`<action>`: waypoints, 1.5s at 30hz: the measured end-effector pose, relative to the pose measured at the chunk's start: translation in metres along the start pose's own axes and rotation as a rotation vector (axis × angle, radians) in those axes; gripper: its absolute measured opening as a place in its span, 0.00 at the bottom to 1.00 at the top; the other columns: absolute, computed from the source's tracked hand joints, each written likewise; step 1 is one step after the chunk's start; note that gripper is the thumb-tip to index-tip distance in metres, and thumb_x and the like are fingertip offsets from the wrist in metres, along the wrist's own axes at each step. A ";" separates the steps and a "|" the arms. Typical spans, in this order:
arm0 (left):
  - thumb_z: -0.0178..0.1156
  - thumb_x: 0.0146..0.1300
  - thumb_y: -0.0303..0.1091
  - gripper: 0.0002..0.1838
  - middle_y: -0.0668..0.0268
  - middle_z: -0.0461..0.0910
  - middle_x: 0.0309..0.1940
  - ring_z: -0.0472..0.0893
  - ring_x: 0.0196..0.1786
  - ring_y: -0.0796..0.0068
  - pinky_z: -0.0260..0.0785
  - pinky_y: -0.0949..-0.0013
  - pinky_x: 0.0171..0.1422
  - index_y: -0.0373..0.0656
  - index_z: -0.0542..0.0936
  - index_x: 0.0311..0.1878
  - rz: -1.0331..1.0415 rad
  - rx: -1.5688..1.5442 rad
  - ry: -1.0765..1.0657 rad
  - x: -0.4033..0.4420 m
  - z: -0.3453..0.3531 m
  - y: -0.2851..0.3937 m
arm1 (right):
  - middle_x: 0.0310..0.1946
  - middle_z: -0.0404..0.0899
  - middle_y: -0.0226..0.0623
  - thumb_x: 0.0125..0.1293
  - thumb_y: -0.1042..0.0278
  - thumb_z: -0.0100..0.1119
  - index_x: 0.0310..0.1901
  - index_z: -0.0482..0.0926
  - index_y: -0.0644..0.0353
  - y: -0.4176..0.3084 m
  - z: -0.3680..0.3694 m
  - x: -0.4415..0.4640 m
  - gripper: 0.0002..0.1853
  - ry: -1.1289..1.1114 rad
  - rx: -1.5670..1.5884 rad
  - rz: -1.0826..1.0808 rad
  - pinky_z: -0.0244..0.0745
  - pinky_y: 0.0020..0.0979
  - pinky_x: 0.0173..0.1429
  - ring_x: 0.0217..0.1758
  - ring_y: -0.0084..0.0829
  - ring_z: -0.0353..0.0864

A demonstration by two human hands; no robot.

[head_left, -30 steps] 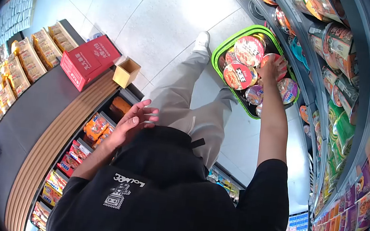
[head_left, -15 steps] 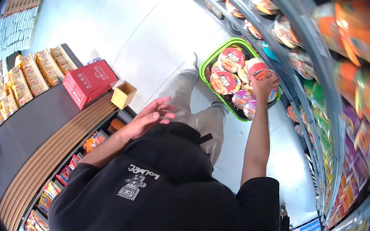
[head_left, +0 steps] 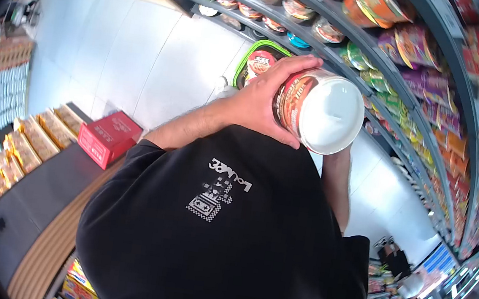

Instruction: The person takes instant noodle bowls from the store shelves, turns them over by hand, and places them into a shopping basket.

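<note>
Yellow snack packs [head_left: 27, 150] are being kept in rows by a dark counter [head_left: 45, 194]. A red box [head_left: 109, 136] is being held up on the counter. Past it, a green basket [head_left: 239, 70] is being partly hidden by the left hand [head_left: 260, 101], and a red bowl [head_left: 259, 62] is being held inside. The cup [head_left: 333, 116] is being held up in front of the black shirt [head_left: 230, 226], with its white round end being turned to the view. Its side is being clamped by the left hand, fingers over the top side and thumb below. The right hand [head_left: 336, 161] is being mostly covered by the cup, so its grip cannot be told. Farther right, tubs and packs are being held by shelves [head_left: 314, 2]. Low down, a person [head_left: 396, 264] is being partly shown.
</note>
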State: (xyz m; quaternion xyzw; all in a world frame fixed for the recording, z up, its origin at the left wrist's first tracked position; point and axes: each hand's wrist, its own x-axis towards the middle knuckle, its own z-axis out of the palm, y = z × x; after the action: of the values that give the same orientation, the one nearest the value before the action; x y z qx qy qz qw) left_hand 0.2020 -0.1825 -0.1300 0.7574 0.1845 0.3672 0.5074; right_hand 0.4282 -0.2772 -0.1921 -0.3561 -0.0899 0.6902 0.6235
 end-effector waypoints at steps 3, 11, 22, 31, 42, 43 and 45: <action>0.87 0.32 0.45 0.65 0.51 0.63 0.73 0.63 0.77 0.52 0.57 0.51 0.78 0.40 0.60 0.76 0.114 0.116 -0.037 0.013 0.000 0.013 | 0.65 0.75 0.45 0.80 0.45 0.40 0.69 0.68 0.62 -0.029 0.034 -0.024 0.30 0.053 -0.135 -0.085 0.74 0.42 0.69 0.66 0.39 0.77; 0.80 0.35 0.39 0.60 0.49 0.64 0.73 0.65 0.75 0.51 0.58 0.52 0.77 0.38 0.62 0.75 0.183 0.092 0.020 0.027 -0.009 0.044 | 0.65 0.74 0.42 0.80 0.44 0.41 0.70 0.67 0.60 -0.048 0.078 -0.031 0.30 0.046 -0.094 -0.205 0.71 0.40 0.71 0.68 0.35 0.74; 0.86 0.32 0.38 0.63 0.44 0.51 0.77 0.60 0.78 0.53 0.56 0.52 0.79 0.43 0.53 0.70 0.212 -0.029 0.096 0.028 -0.012 0.037 | 0.74 0.62 0.41 0.73 0.38 0.52 0.74 0.59 0.60 -0.050 0.083 -0.023 0.40 -0.377 0.178 -0.251 0.62 0.44 0.78 0.77 0.38 0.62; 0.88 0.25 0.59 0.74 0.55 0.65 0.56 0.70 0.62 0.59 0.64 0.56 0.66 0.36 0.54 0.72 0.154 0.222 0.250 0.020 0.014 0.071 | 0.77 0.58 0.42 0.73 0.29 0.39 0.78 0.52 0.56 -0.051 0.086 -0.012 0.44 -0.223 -0.022 -0.450 0.64 0.48 0.77 0.78 0.41 0.61; 0.89 0.30 0.45 0.76 0.43 0.54 0.75 0.60 0.77 0.49 0.54 0.49 0.79 0.39 0.44 0.77 0.371 0.412 0.084 0.032 0.019 0.081 | 0.48 0.85 0.40 0.77 0.50 0.50 0.53 0.80 0.65 -0.110 0.154 -0.044 0.23 -0.064 -0.376 -0.056 0.81 0.29 0.55 0.48 0.28 0.86; 0.89 0.30 0.45 0.76 0.43 0.54 0.75 0.60 0.77 0.49 0.54 0.49 0.79 0.39 0.44 0.77 0.374 0.413 0.073 0.030 0.021 0.080 | 0.48 0.85 0.40 0.77 0.50 0.50 0.53 0.80 0.65 -0.111 0.158 -0.046 0.23 -0.062 -0.367 -0.063 0.81 0.29 0.55 0.48 0.28 0.86; 0.89 0.32 0.42 0.71 0.43 0.57 0.74 0.61 0.77 0.50 0.57 0.50 0.78 0.39 0.48 0.75 0.350 0.153 0.134 0.031 0.024 0.077 | 0.44 0.86 0.37 0.76 0.52 0.53 0.50 0.82 0.64 -0.114 0.162 -0.049 0.20 -0.055 -0.365 -0.073 0.80 0.25 0.51 0.44 0.24 0.86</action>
State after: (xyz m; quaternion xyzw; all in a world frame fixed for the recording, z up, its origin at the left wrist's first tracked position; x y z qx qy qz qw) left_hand 0.2331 -0.2099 -0.0547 0.7880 0.1107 0.4844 0.3634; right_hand 0.4196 -0.2469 0.0090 -0.4410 -0.2433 0.6489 0.5703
